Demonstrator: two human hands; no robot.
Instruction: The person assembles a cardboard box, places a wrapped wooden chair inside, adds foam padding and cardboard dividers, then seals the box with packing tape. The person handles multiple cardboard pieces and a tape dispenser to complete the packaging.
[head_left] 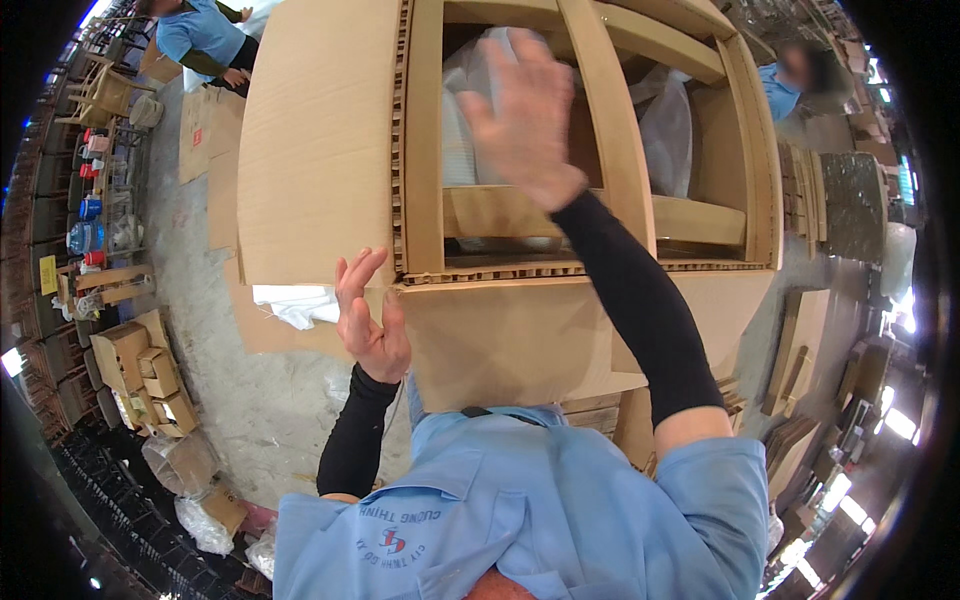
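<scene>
A large open cardboard box (500,340) stands right in front of me, its left flap (315,140) folded outward. Inside it, cardboard-coloured bars (612,120) form a frame around items in foam wrap and clear plastic. My right hand (525,115), slightly blurred, reaches over the opening with its fingers spread, over a wrapped item (458,130); whether it touches the wrap I cannot tell. Another plastic-wrapped piece (667,135) sits in the right compartment. My left hand (370,325) is at the box's near left corner, fingers stretched upward and holding nothing.
White sheeting (300,303) and flat cardboard lie on the floor to the left. Farther left are small opened cartons (150,375) and a wooden chair (103,92). One co-worker (205,42) stands at the far left, another (785,85) at the far right. Boards (797,350) lie at right.
</scene>
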